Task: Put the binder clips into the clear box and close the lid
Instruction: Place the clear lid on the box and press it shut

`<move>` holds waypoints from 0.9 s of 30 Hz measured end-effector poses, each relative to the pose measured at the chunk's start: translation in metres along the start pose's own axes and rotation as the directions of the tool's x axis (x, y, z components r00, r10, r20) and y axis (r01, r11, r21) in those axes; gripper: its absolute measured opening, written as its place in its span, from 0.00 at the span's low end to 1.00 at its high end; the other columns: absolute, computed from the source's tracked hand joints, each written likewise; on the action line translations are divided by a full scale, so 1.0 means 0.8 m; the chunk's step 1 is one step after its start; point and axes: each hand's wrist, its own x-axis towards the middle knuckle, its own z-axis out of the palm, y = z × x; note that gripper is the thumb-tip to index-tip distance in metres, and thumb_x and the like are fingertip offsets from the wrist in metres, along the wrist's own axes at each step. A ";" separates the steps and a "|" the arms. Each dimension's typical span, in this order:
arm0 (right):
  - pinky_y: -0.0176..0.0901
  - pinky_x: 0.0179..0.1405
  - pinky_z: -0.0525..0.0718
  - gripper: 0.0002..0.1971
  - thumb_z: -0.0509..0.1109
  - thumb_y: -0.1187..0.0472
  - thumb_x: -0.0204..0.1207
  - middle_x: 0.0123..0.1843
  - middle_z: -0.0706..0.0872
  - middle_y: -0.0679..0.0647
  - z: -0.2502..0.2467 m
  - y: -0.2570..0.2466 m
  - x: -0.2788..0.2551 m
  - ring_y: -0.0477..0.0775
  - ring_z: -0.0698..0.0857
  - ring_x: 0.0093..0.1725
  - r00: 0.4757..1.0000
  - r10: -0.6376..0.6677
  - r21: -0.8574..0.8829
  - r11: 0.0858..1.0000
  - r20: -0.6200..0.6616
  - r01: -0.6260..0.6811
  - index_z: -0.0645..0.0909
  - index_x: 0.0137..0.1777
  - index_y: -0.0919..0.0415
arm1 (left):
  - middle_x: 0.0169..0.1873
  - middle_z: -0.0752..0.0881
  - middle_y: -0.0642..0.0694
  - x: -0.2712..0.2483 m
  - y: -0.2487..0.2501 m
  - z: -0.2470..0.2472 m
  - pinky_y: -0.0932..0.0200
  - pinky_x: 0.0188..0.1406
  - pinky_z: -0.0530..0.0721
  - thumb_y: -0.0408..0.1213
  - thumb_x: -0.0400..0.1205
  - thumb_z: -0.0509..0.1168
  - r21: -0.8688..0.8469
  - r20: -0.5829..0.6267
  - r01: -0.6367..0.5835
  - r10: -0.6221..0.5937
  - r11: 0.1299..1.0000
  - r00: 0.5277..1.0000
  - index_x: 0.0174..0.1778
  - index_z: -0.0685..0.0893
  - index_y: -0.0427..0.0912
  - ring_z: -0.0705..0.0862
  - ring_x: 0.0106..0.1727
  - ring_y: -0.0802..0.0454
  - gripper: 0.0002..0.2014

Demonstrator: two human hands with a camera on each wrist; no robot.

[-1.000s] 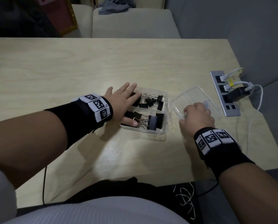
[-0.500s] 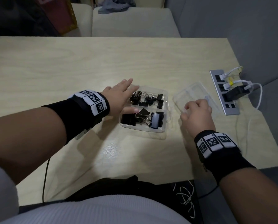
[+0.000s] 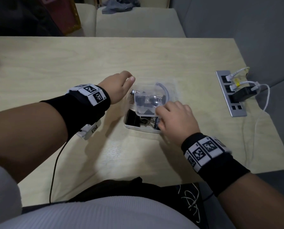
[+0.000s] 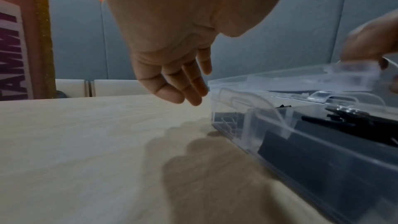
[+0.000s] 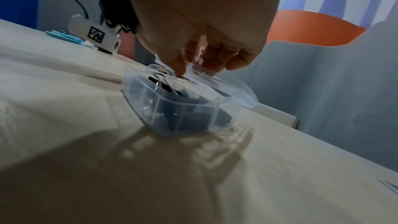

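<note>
The clear box (image 3: 138,128) sits mid-table with several black binder clips (image 3: 134,118) inside. Its clear lid (image 3: 148,100) hangs tilted over the box, pinched at its near right edge by my right hand (image 3: 172,118). In the right wrist view the right hand's fingers (image 5: 215,62) grip the lid (image 5: 226,88) above the box (image 5: 178,108) and the clips (image 5: 170,89). My left hand (image 3: 119,86) hovers just left of the box, fingers loosely extended and holding nothing. The left wrist view shows that hand (image 4: 181,81) above the table beside the box (image 4: 301,135).
A power strip (image 3: 230,93) with white cables and a black plug lies at the table's right side. A loose white cable (image 3: 251,134) trails toward the right edge. Cream seats (image 3: 138,22) stand beyond the far edge.
My right hand has carried the lid leftward from the table and tilted it over the box. My left hand has come out of the box and moved to its left side.
</note>
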 end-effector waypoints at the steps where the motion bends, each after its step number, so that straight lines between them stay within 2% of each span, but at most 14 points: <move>1: 0.53 0.49 0.74 0.09 0.67 0.62 0.69 0.44 0.81 0.54 0.002 -0.004 0.000 0.60 0.77 0.47 1.000 -0.009 -0.003 1.000 0.014 0.009 0.80 0.50 0.55 | 0.61 0.84 0.37 0.000 0.001 -0.001 0.52 0.58 0.74 0.50 0.88 0.49 0.029 0.023 0.008 -0.008 1.000 1.000 0.69 0.76 0.39 0.81 0.63 0.38 0.22; 6: 0.53 0.49 0.75 0.10 0.67 0.62 0.69 0.40 0.80 0.52 0.002 -0.013 -0.005 0.58 0.79 0.43 0.997 -0.073 0.073 0.995 -0.020 0.074 0.81 0.50 0.54 | 0.53 0.89 0.48 0.000 -0.001 0.003 0.54 0.53 0.78 0.59 0.81 0.61 0.141 0.086 0.005 -0.017 0.990 0.996 0.68 0.78 0.45 0.85 0.53 0.46 0.26; 8: 0.51 0.49 0.73 0.09 0.66 0.61 0.69 0.40 0.81 0.50 0.002 -0.014 -0.008 0.57 0.79 0.42 0.991 -0.129 0.073 0.989 -0.025 0.130 0.81 0.48 0.54 | 0.52 0.89 0.50 0.000 0.000 0.003 0.56 0.50 0.77 0.57 0.79 0.65 0.141 0.080 0.010 -0.022 0.990 0.997 0.69 0.77 0.46 0.84 0.50 0.48 0.26; 10: 0.50 0.50 0.71 0.08 0.65 0.60 0.70 0.40 0.81 0.50 0.005 -0.014 -0.009 0.57 0.79 0.43 0.986 -0.166 0.073 0.984 0.033 0.163 0.81 0.48 0.54 | 0.52 0.88 0.50 0.000 0.001 0.002 0.58 0.48 0.76 0.55 0.77 0.68 0.136 0.080 0.013 -0.024 0.991 0.997 0.70 0.76 0.47 0.81 0.46 0.51 0.28; 14: 0.51 0.51 0.71 0.08 0.65 0.60 0.71 0.42 0.82 0.51 0.016 -0.009 -0.015 0.59 0.81 0.43 0.976 -0.188 0.078 0.980 0.110 0.180 0.81 0.49 0.54 | 0.54 0.87 0.50 0.000 0.003 0.000 0.58 0.51 0.78 0.51 0.76 0.69 0.128 0.080 -0.003 -0.008 0.992 0.997 0.75 0.71 0.49 0.80 0.47 0.51 0.31; 17: 0.50 0.53 0.73 0.09 0.63 0.60 0.73 0.44 0.84 0.50 0.015 -0.005 -0.019 0.57 0.82 0.45 0.980 -0.197 0.116 0.974 0.014 0.194 0.82 0.51 0.54 | 0.56 0.85 0.51 0.002 0.004 -0.001 0.55 0.56 0.79 0.53 0.78 0.66 0.103 0.075 -0.023 0.015 0.994 0.997 0.75 0.72 0.53 0.83 0.51 0.49 0.28; 19: 0.45 0.52 0.70 0.10 0.62 0.60 0.73 0.44 0.83 0.50 0.007 -0.002 -0.015 0.55 0.81 0.45 0.983 -0.158 0.154 0.973 -0.090 0.171 0.82 0.51 0.55 | 0.57 0.85 0.50 0.003 0.005 -0.001 0.53 0.58 0.80 0.54 0.80 0.64 0.098 0.070 -0.047 0.040 0.994 0.997 0.73 0.74 0.55 0.84 0.54 0.48 0.25; 21: 0.46 0.51 0.69 0.11 0.62 0.60 0.72 0.43 0.82 0.51 -0.001 0.000 -0.011 0.57 0.80 0.45 0.980 -0.137 0.164 0.973 -0.143 0.160 0.82 0.50 0.56 | 0.57 0.85 0.50 0.005 0.008 -0.002 0.53 0.58 0.79 0.54 0.81 0.64 0.102 0.078 -0.058 0.050 0.993 0.996 0.73 0.74 0.55 0.85 0.56 0.48 0.24; 23: 0.49 0.52 0.72 0.11 0.61 0.59 0.72 0.43 0.83 0.50 -0.004 0.001 -0.009 0.56 0.81 0.45 0.980 -0.167 0.140 0.973 -0.105 0.181 0.82 0.51 0.55 | 0.57 0.85 0.50 0.005 0.010 -0.003 0.54 0.58 0.79 0.52 0.81 0.64 0.113 0.085 -0.053 0.043 0.992 0.995 0.72 0.75 0.53 0.84 0.56 0.48 0.23; 27: 0.52 0.54 0.73 0.08 0.64 0.60 0.74 0.42 0.83 0.50 0.010 -0.005 -0.013 0.57 0.83 0.44 0.975 -0.214 0.100 0.973 0.059 0.208 0.83 0.49 0.54 | 0.59 0.83 0.47 0.008 0.010 -0.002 0.52 0.57 0.81 0.44 0.80 0.65 0.227 0.110 -0.081 0.057 0.971 0.992 0.68 0.79 0.51 0.83 0.56 0.47 0.20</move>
